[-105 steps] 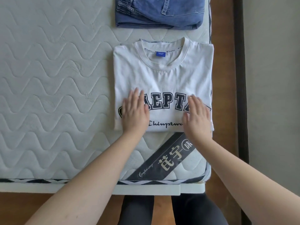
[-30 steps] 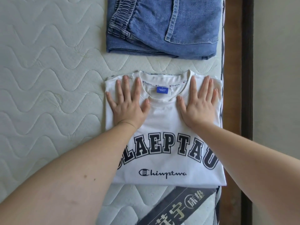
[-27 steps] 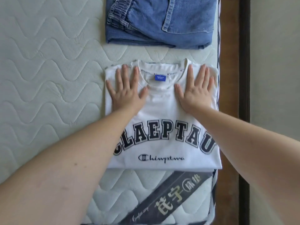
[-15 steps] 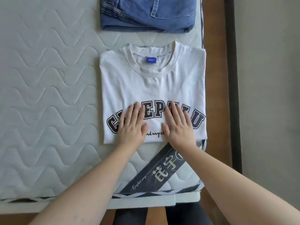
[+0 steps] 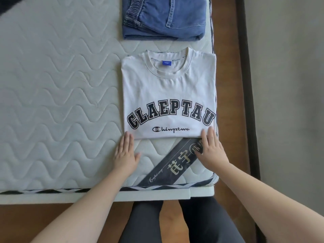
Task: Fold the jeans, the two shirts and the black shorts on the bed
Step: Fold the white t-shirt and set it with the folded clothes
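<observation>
A white T-shirt (image 5: 168,92) with dark arched lettering lies folded into a rectangle near the mattress's right edge. Beyond it sit the folded blue jeans (image 5: 164,16), partly cut off at the top. My left hand (image 5: 125,152) lies flat on the mattress with its fingertips at the shirt's near left corner. My right hand (image 5: 211,149) lies flat too, its fingertips touching the shirt's near right corner. Both hands have straight fingers and hold nothing. No second shirt or black shorts can be identified in view.
The quilted grey mattress (image 5: 57,102) stretches away to the left. A dark diagonal label band (image 5: 171,163) crosses its near right corner. A brown wooden bed frame (image 5: 228,102) runs along the right side, with grey floor past it. A dark item (image 5: 7,2) shows at the top left corner.
Both hands slid back off the shirt's printed front and apart, now resting at its near corners on the mattress. The shirt stays folded in place.
</observation>
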The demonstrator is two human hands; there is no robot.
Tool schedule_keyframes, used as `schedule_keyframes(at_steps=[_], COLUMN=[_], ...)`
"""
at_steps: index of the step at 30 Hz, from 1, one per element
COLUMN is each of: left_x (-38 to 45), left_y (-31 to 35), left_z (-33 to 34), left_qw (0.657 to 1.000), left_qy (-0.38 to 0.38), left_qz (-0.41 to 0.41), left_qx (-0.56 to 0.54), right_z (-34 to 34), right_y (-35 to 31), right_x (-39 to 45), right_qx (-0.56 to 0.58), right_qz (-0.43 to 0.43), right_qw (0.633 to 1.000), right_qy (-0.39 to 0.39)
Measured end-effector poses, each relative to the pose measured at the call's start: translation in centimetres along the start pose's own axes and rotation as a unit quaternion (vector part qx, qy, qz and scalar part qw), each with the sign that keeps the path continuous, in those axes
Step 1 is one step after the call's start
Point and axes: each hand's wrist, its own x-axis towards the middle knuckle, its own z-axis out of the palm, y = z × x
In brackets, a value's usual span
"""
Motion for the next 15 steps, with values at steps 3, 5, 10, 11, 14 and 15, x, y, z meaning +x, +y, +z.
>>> schedule_keyframes(at_steps=[3, 5, 10, 11, 14, 15], left_x=[-1.4, -3.0, -7.5, -8.6, -11.3, -12.2], left_y=[1.4, 2.5, 4.2, 4.3, 4.8, 5.2], left_z=[-3.5, -6.6, -15.3, -17.0, -21.1, -22.2], left_qw=[0.997, 0.998, 0.995, 0.994, 0.987, 0.984], left_qy=[-0.065, -0.052, 0.033, 0.043, 0.104, 0.118], left_qz=[-0.011, 0.012, 0.091, 0.101, 0.125, 0.130], left_qx=[0.032, 0.037, 0.008, 0.001, -0.003, 0.006], right_z=[-2.4, -4.6, -11.5, -12.7, -16.1, -17.2], right_y=[0.3, 0.0, -2.5, -3.2, -5.0, -5.7], right_x=[-2.4, -4.3, -9.5, -10.5, -13.2, -14.2], right_qx=[-0.019, -0.043, 0.005, 0.000, -0.016, -0.022], right_qz=[-0.012, -0.027, -0.015, -0.020, -0.032, -0.035], right_qw=[0.997, 0.997, 1.000, 0.999, 0.996, 0.995], right_qy=[-0.073, -0.061, 0.025, 0.035, 0.078, 0.092])
